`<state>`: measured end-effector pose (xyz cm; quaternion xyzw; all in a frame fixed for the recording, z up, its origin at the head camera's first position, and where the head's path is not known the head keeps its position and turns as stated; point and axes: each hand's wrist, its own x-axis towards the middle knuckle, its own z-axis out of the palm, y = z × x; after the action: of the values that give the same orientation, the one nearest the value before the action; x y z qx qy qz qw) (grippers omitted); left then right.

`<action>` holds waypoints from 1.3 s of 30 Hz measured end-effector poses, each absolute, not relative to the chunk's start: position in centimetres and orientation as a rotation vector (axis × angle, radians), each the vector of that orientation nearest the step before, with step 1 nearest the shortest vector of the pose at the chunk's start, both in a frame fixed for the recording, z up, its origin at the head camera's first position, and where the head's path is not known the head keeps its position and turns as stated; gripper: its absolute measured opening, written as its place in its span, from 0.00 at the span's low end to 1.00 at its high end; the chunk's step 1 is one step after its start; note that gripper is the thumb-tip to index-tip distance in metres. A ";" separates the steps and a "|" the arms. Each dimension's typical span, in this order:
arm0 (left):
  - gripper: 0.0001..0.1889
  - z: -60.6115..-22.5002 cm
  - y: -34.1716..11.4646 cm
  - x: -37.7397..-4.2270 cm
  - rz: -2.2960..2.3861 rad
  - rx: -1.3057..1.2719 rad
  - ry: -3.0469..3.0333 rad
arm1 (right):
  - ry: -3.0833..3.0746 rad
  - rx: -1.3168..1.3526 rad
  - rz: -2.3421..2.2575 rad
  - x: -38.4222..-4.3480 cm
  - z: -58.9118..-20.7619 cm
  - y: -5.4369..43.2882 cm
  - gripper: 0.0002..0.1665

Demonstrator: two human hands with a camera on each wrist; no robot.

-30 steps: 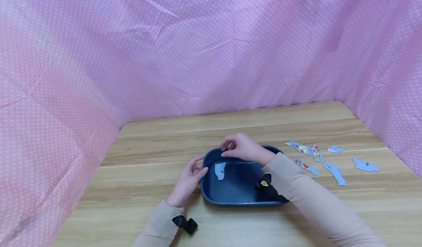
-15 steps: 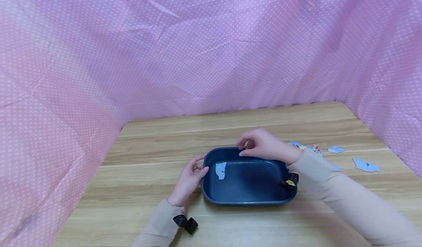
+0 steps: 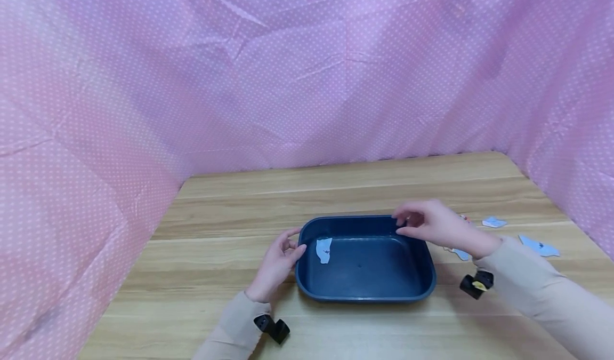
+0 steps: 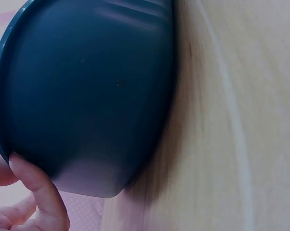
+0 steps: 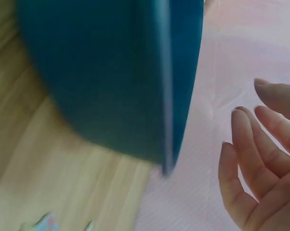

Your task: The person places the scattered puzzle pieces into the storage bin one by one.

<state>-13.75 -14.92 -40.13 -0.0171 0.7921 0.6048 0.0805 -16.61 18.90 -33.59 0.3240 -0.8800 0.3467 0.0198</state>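
A dark blue rectangular tray (image 3: 369,269) stands on the wooden table. Inside it, near the left end, lies one light-blue irregular flat piece (image 3: 323,250) with a small dark print. My left hand (image 3: 277,261) grips the tray's left rim; the left wrist view has the thumb (image 4: 36,183) curled over the rim and other fingers outside it. Above the tray's far right corner hovers my right hand (image 3: 438,225), fingers loosely bent. In the right wrist view the fingers (image 5: 253,144) hold nothing and are apart from the tray wall (image 5: 97,86).
Right of the tray lie more flat pieces: a small blue one (image 3: 494,222), a larger blue one (image 3: 539,246) and a partly covered one (image 3: 461,254). My right hand and forearm hide others. Pink dotted cloth (image 3: 307,82) hangs around the table's back and sides.
My right hand has moved right, from over the tray's left part to its far right corner, uncovering the tray and hiding some pieces. My left hand stays on the rim.
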 end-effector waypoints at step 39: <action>0.23 -40.2 -14.8 -13.7 1.806 -0.063 2.359 | -2.991 0.386 0.959 -13.5 -38.7 30.1 0.27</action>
<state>-13.71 -14.79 -40.17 -0.0212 0.7910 0.6055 0.0851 -13.48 30.11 -38.70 0.1220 -0.9451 0.3030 -0.0115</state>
